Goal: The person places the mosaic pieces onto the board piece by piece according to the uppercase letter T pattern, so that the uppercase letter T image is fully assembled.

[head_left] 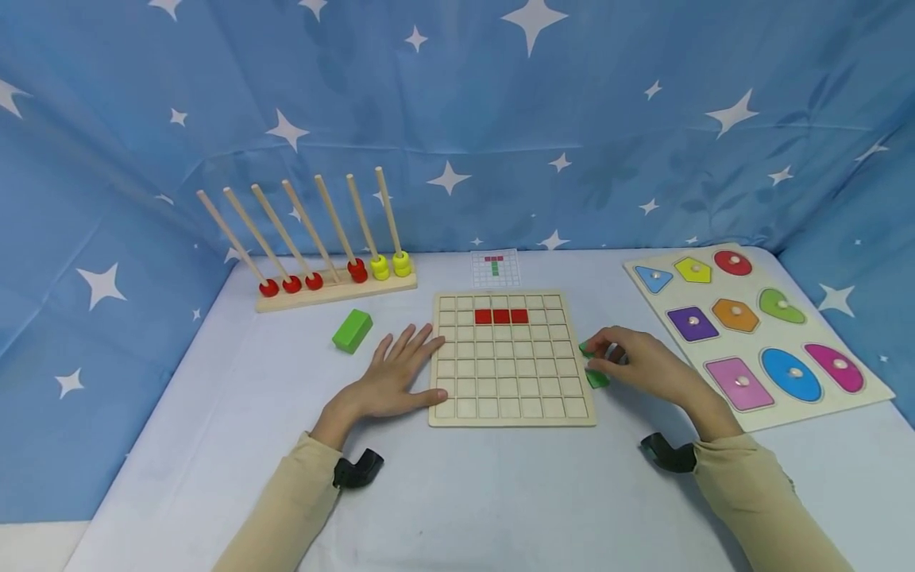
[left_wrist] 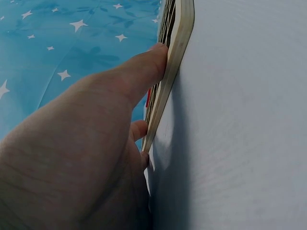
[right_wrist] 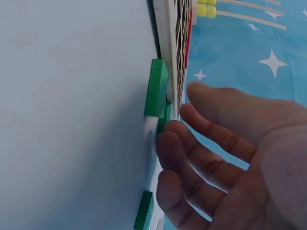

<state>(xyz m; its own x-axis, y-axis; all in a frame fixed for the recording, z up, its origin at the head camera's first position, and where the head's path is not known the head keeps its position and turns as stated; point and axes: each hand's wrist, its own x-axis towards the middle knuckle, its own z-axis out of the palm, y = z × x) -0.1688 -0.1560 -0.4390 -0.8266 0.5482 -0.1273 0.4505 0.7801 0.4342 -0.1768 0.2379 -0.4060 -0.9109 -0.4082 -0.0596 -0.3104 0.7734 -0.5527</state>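
Left hand: your left hand point(head_left: 393, 381) lies spread out and holds nothing, its fingertips and thumb resting on the left edge of the wooden grid board point(head_left: 505, 369).
Right hand: your right hand point(head_left: 639, 361) is just beside the board's right edge, fingers loosely bent and thumb apart from them; you have nothing visibly in grasp, and you cannot tell whether a fingertip touches a piece.
Green tiles: in the right wrist view, three green tiles point(right_wrist: 156, 88) lie by that hand, two of them close to the board's edge and one farther along.
Grid board: flat on the white tabletop point(head_left: 429, 492), between your hands, with three red tiles point(head_left: 501, 316) side by side in its second row from the far edge.
Pattern card: just beyond the board lies a small card point(head_left: 508, 276) with a red bar over a green column.
Green block: to the left of the board, near your left fingertips, sits a green block point(head_left: 353, 331).
Bead stand: farther back on your left, a wooden bead stand point(head_left: 332, 293) carries red and yellow beads.
Shape puzzle: on your right lies a knobbed shape puzzle point(head_left: 686, 295).
Backdrop: a blue curtain point(head_left: 500, 119) with white stars.
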